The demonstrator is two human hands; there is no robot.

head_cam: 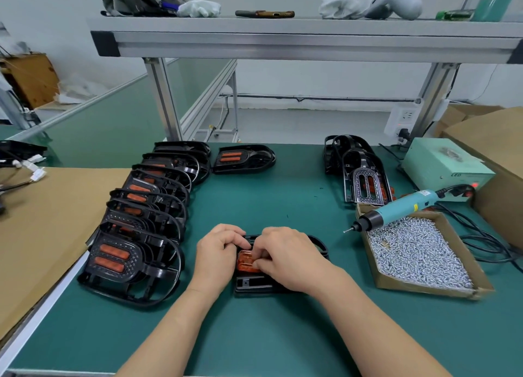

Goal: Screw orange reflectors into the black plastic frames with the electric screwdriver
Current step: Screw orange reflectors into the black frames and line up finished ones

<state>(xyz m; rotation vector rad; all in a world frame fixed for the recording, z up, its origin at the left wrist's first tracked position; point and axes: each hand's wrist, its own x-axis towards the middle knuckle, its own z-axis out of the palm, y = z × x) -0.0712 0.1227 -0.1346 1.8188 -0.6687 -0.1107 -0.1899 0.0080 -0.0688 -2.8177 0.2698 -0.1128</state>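
Bare forearms come in from the near edge of the green-matted desk [283, 334], and both hands meet over one flat black plastic frame [254, 284]. Left hand [219, 252] curls its fingers [240, 242] onto the far end of the orange translucent reflector [245, 263]. Right hand [285, 258] pinches the reflector's other side with bent fingers, probably seating it before any screw goes in. That would explain why the teal electric screwdriver [396, 209] lies unheld on the rim of the brown cardboard tray of silver screws [418, 289], within the right hand's reach. Hands hide most of the frame, so its screw holes, and whether the reflector sits fully home, cannot be told.
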